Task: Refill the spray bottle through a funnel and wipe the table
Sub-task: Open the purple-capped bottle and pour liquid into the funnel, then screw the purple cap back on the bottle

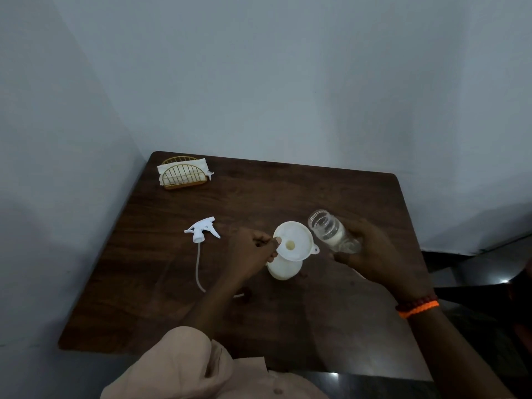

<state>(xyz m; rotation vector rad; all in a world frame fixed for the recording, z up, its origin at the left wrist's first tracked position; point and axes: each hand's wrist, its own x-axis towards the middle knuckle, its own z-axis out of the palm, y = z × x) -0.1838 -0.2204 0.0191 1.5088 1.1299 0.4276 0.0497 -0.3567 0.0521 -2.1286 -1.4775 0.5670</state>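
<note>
While the left hand [253,249] pinches the white funnel [293,241] rim over the spray bottle [285,269], the right hand [371,249], fingers wrapped round the clear jar [331,230], seems mid-refill; tipping the mouth over the funnel looks next.

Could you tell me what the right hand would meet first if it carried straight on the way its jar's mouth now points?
Probably the funnel: the right hand tilts the jar up-left, mouth just beside the funnel's rim. Depth is unclear; it might pass over.

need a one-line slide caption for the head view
Left hand steadies the funnel on the spray bottle while the right hand tilts a jar toward it.
</note>
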